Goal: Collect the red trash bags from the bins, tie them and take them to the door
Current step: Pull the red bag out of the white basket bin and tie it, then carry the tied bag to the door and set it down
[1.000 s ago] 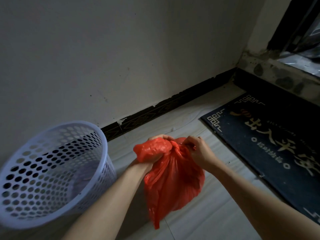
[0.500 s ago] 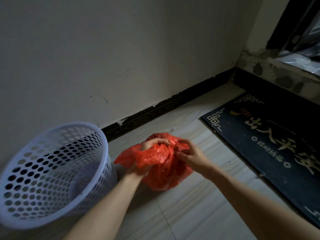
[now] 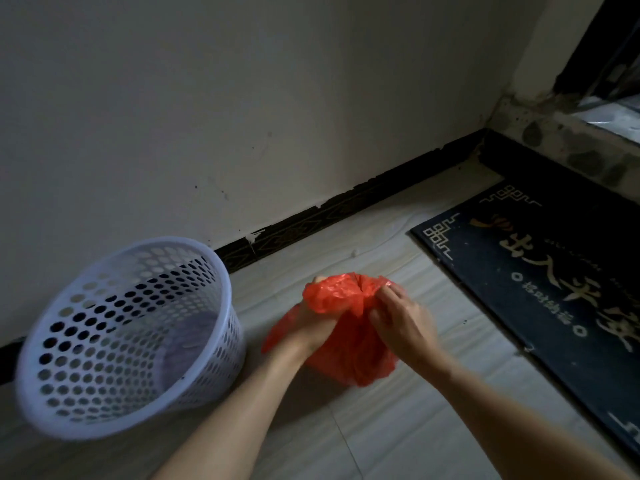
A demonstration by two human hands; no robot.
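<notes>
A filled red trash bag (image 3: 349, 355) rests on the tiled floor in the middle of the view. My left hand (image 3: 308, 327) grips a bunched flap of the bag's mouth from the left. My right hand (image 3: 398, 320) pinches the other side of the mouth from the right. The two hands are close together above the bag. A pale perforated plastic bin (image 3: 128, 337) stands on the floor to the left of the bag, with no red bag in it.
A white wall with a dark skirting board (image 3: 346, 206) runs behind the bag. A dark doormat (image 3: 540, 271) with light lettering lies to the right, before a raised stone threshold (image 3: 571, 147) at the top right corner.
The bag hung in the air a second ago; it has come down onto the floor. Both hands have kept hold of its top and shifted their grip on the flaps.
</notes>
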